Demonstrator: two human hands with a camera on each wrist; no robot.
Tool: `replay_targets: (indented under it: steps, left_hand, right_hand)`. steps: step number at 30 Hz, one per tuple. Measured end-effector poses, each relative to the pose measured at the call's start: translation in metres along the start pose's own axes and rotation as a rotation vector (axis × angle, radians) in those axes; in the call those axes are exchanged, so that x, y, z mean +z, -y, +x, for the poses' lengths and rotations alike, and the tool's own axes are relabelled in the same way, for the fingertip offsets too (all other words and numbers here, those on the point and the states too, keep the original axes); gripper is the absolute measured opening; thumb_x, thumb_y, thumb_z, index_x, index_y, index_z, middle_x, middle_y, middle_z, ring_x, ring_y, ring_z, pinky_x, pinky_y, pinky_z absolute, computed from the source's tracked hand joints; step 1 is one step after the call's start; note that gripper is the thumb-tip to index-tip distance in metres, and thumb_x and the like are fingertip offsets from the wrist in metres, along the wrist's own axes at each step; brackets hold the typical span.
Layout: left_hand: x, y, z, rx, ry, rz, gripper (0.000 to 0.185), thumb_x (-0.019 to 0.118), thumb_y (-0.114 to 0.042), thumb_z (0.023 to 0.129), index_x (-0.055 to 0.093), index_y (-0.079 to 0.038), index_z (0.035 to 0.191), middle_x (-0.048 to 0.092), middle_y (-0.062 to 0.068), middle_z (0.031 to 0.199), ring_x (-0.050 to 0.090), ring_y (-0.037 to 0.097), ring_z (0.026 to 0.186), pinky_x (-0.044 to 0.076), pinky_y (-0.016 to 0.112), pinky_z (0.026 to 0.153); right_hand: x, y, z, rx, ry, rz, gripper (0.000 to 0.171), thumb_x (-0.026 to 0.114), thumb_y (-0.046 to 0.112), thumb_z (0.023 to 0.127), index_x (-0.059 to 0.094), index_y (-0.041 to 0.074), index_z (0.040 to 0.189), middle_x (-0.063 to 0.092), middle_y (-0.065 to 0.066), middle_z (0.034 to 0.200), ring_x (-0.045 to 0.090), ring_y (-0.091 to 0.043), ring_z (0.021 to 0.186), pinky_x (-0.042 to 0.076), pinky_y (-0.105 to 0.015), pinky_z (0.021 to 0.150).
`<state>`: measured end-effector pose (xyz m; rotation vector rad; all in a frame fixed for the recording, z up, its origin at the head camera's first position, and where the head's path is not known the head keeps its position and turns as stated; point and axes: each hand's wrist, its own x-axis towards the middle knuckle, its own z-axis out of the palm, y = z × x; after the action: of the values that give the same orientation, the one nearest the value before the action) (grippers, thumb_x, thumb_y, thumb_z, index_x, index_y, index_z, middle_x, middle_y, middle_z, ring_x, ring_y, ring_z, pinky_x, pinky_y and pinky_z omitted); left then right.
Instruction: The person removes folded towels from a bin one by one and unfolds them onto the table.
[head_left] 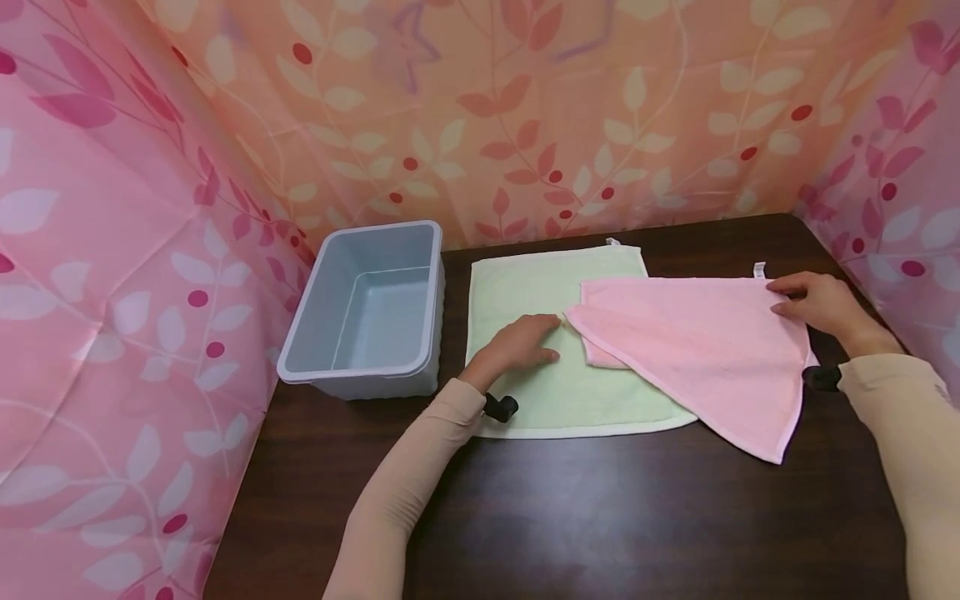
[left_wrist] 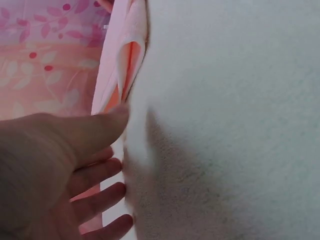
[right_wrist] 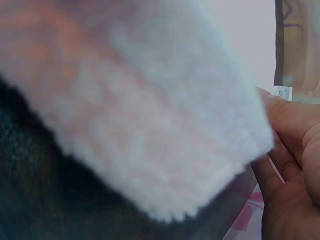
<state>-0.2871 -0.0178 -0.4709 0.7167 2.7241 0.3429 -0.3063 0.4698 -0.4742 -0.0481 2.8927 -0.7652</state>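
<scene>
A pale green towel (head_left: 525, 283) lies flat on the dark table (head_left: 600, 517). A pink towel (head_left: 697, 350), partly folded over itself, overlaps its right side and reaches toward the table's right edge. My left hand (head_left: 542, 337) rests flat on the green towel with straight fingers, its thumb by the pink towel's left corner. In the left wrist view that hand (left_wrist: 65, 165) lies beside the pink fold (left_wrist: 125, 55) on the green towel (left_wrist: 225, 125). My right hand (head_left: 786, 297) pinches the pink towel's far right corner near its white label. In the right wrist view the fingers (right_wrist: 292, 145) show behind the blurred pink hem (right_wrist: 150, 125).
An empty grey plastic bin (head_left: 367, 308) stands at the table's back left, just left of the green towel. Pink and orange leaf-print curtains (head_left: 525, 108) close in the table on three sides. Bare tabletop runs along the front edge.
</scene>
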Motion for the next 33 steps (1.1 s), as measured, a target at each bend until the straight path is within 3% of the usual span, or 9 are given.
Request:
replay_targets:
  steps: [5,10,20,28,33]
  left_hand:
    - [-0.005,0.002,0.009,-0.03,-0.2,-0.198,0.044,0.069,-0.026,0.094,0.06,-0.017,0.136,0.066,-0.001,0.135,0.062,0.016,0.125,0.05,0.031,0.103]
    - [-0.008,0.0,0.023,0.016,-0.305,-0.359,0.036,0.07,-0.012,0.092,0.066,-0.016,0.127,0.071,0.0,0.126,0.068,0.017,0.114,0.052,0.029,0.098]
    - [-0.001,0.005,0.044,0.063,-0.306,-0.524,0.032,0.07,-0.001,0.088,0.075,-0.016,0.116,0.074,0.001,0.119,0.07,0.016,0.109,0.056,0.023,0.091]
    - [0.007,0.007,0.049,0.061,-0.302,-0.587,0.019,0.073,-0.011,0.089,0.078,-0.015,0.108,0.077,0.003,0.11,0.071,0.012,0.095,0.054,0.017,0.082]
    - [0.005,0.006,0.046,0.1,-0.296,-0.58,0.021,0.073,-0.017,0.09,0.078,-0.016,0.11,0.077,0.002,0.11,0.072,0.011,0.098,0.055,0.018,0.083]
  right_hand:
    - [0.001,0.002,0.0,-0.024,-0.03,-0.015,0.05,0.066,0.02,0.094,0.053,-0.008,0.133,0.048,-0.043,0.132,0.046,-0.059,0.118,0.039,-0.071,0.099]
    - [0.001,0.001,0.0,-0.03,-0.036,-0.018,0.049,0.067,0.017,0.093,0.054,-0.009,0.132,0.048,-0.042,0.131,0.044,-0.058,0.12,0.037,-0.071,0.1]
    - [0.001,0.004,-0.001,-0.042,-0.04,-0.017,0.048,0.068,0.015,0.091,0.055,-0.01,0.13,0.047,-0.04,0.132,0.04,-0.058,0.123,0.03,-0.072,0.104]
    - [0.002,0.003,0.0,-0.039,-0.031,-0.02,0.049,0.067,0.017,0.092,0.055,-0.01,0.131,0.045,-0.038,0.134,0.04,-0.058,0.123,0.029,-0.073,0.105]
    - [0.003,0.003,0.001,-0.063,-0.04,-0.043,0.046,0.067,0.013,0.091,0.056,-0.011,0.128,0.047,-0.039,0.132,0.041,-0.057,0.122,0.029,-0.072,0.105]
